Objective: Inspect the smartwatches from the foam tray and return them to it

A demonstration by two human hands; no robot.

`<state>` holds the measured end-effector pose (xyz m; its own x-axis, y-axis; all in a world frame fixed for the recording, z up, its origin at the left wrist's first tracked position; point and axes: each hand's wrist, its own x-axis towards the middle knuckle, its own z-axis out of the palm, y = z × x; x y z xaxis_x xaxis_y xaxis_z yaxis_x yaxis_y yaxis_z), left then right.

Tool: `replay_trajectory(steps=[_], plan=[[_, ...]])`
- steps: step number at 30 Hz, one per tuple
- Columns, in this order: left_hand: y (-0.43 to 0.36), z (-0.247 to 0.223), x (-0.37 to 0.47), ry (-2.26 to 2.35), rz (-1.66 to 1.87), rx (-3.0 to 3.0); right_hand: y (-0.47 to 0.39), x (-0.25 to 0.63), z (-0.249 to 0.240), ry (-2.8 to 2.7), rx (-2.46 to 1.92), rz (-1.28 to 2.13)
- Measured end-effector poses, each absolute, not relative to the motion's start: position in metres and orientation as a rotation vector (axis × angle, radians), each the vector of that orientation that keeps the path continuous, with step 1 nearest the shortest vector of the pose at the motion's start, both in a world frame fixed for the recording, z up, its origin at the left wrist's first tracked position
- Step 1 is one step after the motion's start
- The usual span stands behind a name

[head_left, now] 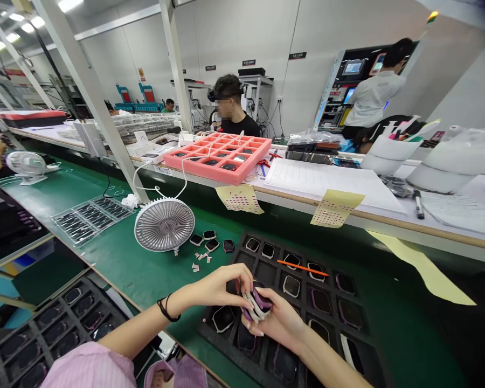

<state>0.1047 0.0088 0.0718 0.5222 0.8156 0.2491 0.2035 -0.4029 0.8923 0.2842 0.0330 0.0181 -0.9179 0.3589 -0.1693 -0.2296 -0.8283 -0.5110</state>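
Observation:
Both my hands meet above a black foam tray (267, 264) of smartwatch cases. A small stack of purple and pale watch cases (259, 308) is between them, partly hidden by fingers. My left hand (231, 288), with black bands at the wrist, pinches the stack from the left. My right hand (282, 319) wraps round it from the right and below. Silver, purple and dark watch cases fill many tray compartments, one of them a silver watch case (291, 286). An orange stick (303, 268) lies across the tray's far compartments.
A white fan (164, 224) stands left of the tray, near loose watch cases (212, 245) and small tags. Another black tray (36, 345) is at lower left. The shelf holds a pink foam tray (218, 156) and papers (327, 180). A person (234, 110) sits opposite.

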Motion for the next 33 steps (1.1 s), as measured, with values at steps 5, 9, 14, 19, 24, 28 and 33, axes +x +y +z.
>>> replay_trajectory(steps=[5, 9, 14, 19, 24, 28, 33], plan=[[0.009, 0.061, 0.098, 0.86, 0.773, 1.834, 0.025, 0.285, 0.018, -0.857, -0.455, 2.632], [0.007, 0.049, 0.095, 0.875, 0.745, 1.871, 0.017, 0.28, 0.013, -0.848, -0.489, 2.617], [0.017, 0.04, 0.08, 1.006, 0.717, 1.741, 0.015, 0.278, 0.015, -0.788, -0.559, 2.584], [0.036, 0.027, 0.028, 1.641, 0.582, 1.968, 0.024, 0.283, 0.02, -0.78, -0.597, 2.504], [0.034, 0.007, 0.002, 2.005, 0.313, 2.061, 0.032, 0.283, 0.016, -0.782, -0.608, 2.463], [0.035, 0.002, 0.007, 1.998, 0.283, 2.051, 0.03, 0.281, 0.015, -0.791, -0.596, 2.467], [0.039, 0.002, 0.009, 1.972, 0.273, 2.018, 0.029, 0.282, 0.02, -0.791, -0.565, 2.429]])
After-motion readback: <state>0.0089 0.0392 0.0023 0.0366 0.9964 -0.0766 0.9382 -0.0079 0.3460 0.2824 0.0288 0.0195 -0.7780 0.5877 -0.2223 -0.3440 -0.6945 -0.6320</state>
